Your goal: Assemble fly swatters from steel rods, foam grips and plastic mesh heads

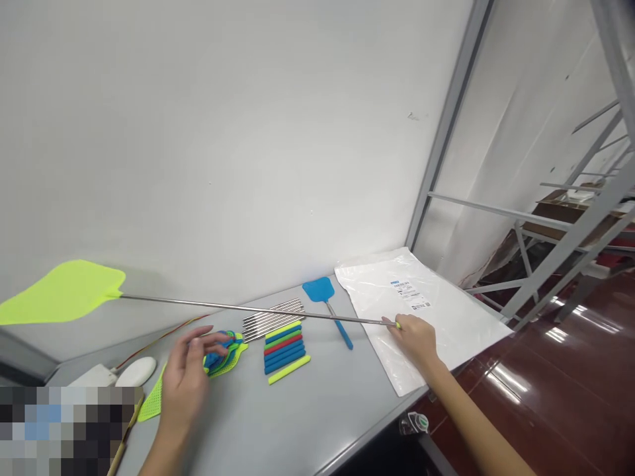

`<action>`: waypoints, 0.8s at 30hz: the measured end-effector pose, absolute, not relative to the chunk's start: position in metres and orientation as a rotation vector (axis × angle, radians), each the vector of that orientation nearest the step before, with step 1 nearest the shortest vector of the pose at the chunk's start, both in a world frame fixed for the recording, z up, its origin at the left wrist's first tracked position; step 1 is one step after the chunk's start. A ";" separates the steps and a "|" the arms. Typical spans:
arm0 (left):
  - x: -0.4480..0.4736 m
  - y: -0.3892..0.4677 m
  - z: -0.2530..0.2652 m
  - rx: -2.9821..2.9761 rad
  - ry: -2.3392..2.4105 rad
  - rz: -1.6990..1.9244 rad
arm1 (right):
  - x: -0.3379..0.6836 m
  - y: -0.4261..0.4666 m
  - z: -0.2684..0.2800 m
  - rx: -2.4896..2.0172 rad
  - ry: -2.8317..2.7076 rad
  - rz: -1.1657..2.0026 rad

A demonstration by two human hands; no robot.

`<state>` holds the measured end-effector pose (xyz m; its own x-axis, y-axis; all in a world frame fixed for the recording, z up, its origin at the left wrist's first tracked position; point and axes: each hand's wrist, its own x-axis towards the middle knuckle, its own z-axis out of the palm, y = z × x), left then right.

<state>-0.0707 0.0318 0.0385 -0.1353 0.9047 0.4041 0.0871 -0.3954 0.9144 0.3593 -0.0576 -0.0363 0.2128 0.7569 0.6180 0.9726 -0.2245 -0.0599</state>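
My right hand (414, 337) is closed around the handle end of a yellow-green fly swatter (69, 291), whose thin metal rod stretches far left across the view to its broad head. Fingers apart, my left hand (188, 367) hovers holding nothing near a pile of blue and yellow-green swatter heads (225, 354), partly hiding it. A row of coloured handle grips (284, 350) in blue, red, green and yellow lies mid-table. Behind them rest several metal rods (275, 318), crossed in view by the long rod. A blue fly swatter (320, 289) lies to their right.
A white plastic bag with a label (411, 317) covers the right end of the grey table (317, 423). A white round object (136, 372) and a thin cable sit at left. The wall stands behind; a metal frame (501, 211) rises right. A plastic bottle (414, 423) is below the edge.
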 end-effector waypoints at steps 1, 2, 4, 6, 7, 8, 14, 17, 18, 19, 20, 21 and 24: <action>-0.068 0.030 0.037 1.504 1.143 1.581 | 0.359 -0.058 -0.036 -2.051 -1.605 -0.654; -0.067 0.029 0.036 1.525 1.138 1.565 | 0.359 -0.058 -0.036 -2.049 -1.612 -0.652; -0.065 0.027 0.032 1.552 1.133 1.542 | 0.359 -0.059 -0.037 -2.046 -1.623 -0.653; -0.065 0.027 0.029 1.564 1.134 1.533 | 0.359 -0.059 -0.039 -2.039 -1.632 -0.660; -0.065 0.027 0.028 1.570 1.135 1.533 | 0.359 -0.059 -0.040 -2.032 -1.642 -0.663; -0.065 0.027 0.027 1.576 1.136 1.534 | 0.359 -0.059 -0.041 -2.023 -1.658 -0.664; -0.065 0.025 0.026 1.563 1.157 1.540 | 0.361 -0.059 -0.045 -1.986 -1.757 -0.662; -0.064 0.025 0.027 1.493 1.123 1.591 | 0.362 -0.059 -0.046 -1.980 -1.772 -0.664; -0.064 0.026 0.026 1.453 1.103 1.613 | 0.362 -0.059 -0.046 -1.978 -1.766 -0.668; -0.065 0.028 0.026 1.406 1.076 1.638 | 0.363 -0.060 -0.047 -1.977 -1.757 -0.673; -0.067 0.030 0.025 1.352 1.046 1.662 | 0.363 -0.060 -0.047 -1.976 -1.744 -0.676; -0.070 0.032 0.025 1.292 1.018 1.685 | 0.363 -0.060 -0.047 -1.974 -1.729 -0.682; -0.080 0.039 0.028 1.156 1.007 1.806 | 0.361 -0.061 -0.046 -1.963 -1.702 -0.719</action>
